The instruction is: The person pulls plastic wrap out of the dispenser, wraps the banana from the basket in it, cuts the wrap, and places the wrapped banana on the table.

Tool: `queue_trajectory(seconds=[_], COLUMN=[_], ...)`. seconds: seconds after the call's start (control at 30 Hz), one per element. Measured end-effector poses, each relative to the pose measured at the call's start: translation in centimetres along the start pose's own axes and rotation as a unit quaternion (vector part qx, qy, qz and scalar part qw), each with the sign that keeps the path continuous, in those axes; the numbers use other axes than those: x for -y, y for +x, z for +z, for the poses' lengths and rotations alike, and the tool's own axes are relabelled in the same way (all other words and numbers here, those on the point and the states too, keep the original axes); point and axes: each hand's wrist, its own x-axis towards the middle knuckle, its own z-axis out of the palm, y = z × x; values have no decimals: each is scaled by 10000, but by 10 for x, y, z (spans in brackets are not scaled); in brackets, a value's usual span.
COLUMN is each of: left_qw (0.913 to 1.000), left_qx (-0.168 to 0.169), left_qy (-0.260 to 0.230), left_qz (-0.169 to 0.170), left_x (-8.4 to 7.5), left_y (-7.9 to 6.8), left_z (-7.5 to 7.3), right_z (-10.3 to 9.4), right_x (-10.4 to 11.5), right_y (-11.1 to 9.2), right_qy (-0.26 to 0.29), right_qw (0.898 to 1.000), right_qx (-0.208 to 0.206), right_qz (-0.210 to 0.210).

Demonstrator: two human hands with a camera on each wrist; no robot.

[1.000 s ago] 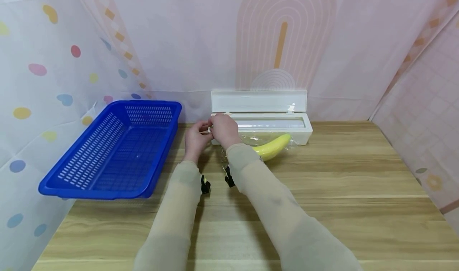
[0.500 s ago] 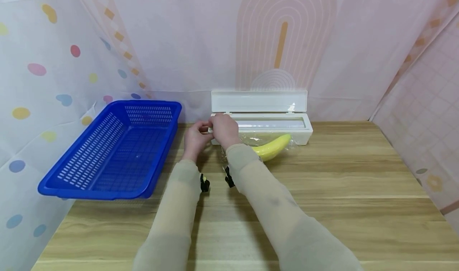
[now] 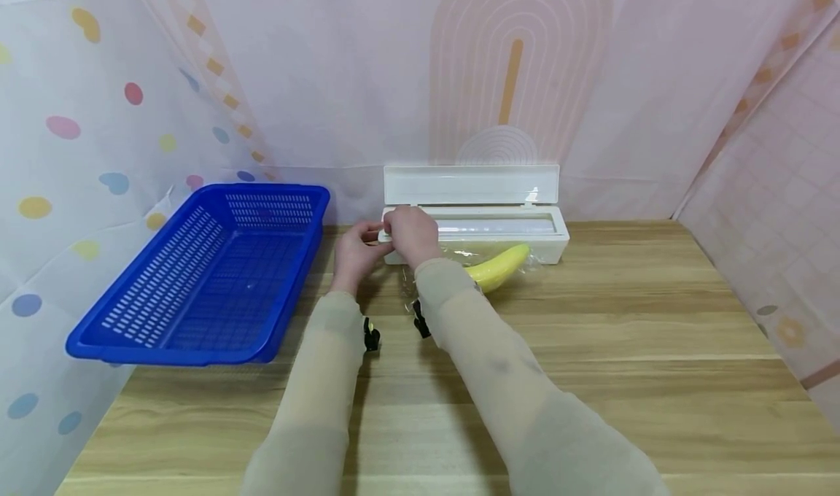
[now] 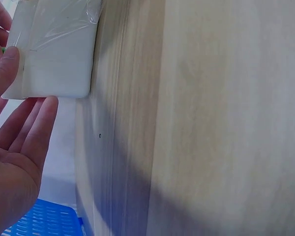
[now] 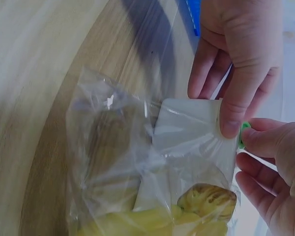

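A white cling film dispenser (image 3: 547, 249) stands at the back of the table with its lid (image 3: 471, 184) raised. My left hand (image 3: 353, 257) holds its left end, thumb on the front edge and fingertips against the end face. Over that same corner, my right hand (image 3: 415, 236) pinches a small green slide cutter (image 5: 244, 134) between thumb and finger. Clear cling film (image 5: 105, 105) hangs from the box over its front and onto the table. A yellow banana (image 3: 502, 268) lies with the film in front of the box, its stem end (image 5: 209, 201) showing in the right wrist view.
A blue plastic basket (image 3: 262, 350) with slotted sides stands on the left, by the patterned cloth wall. Wooden tabletop (image 3: 623, 350) stretches in front and to the right. A cloth backdrop (image 3: 328, 80) rises right behind the dispenser.
The head view has shifted a touch, so everything sits slightly further left. Both hands stay at the dispenser's left end, with no clear movement.
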Motion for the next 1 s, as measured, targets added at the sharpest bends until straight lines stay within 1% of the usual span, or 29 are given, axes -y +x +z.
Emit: queue_trajectory(seconds=[0.13,0.33,0.47,0.67,0.87,1.0], left_qw=[10000,10000,9999,9993,9997,9996], left_qx=[15,-50,-110,-14,-37,-66], left_qy=[66,85,-81,-377,-253,-266], left_qz=[-61,17,41,-75,-18,0], left_x=[-1,-1,-1,0,1,1], left_y=[-1,-1,-2,-2,-1,-1], left_z=[-1,2,3,1,2,3], right_z=[-2,-6,-12,-19,-26,-29], right_x=[-1,-7,-12,-23,-32,-37], right_y=[1,1,-1,-3,-7,-10], right_qy=[-10,73,138,248,125,118], right_qw=[9999,9997,9992,9981,9979,9978], right_qx=[106,251,352,550,600,616], right_qz=[19,-38,-91,-78,-200,-234])
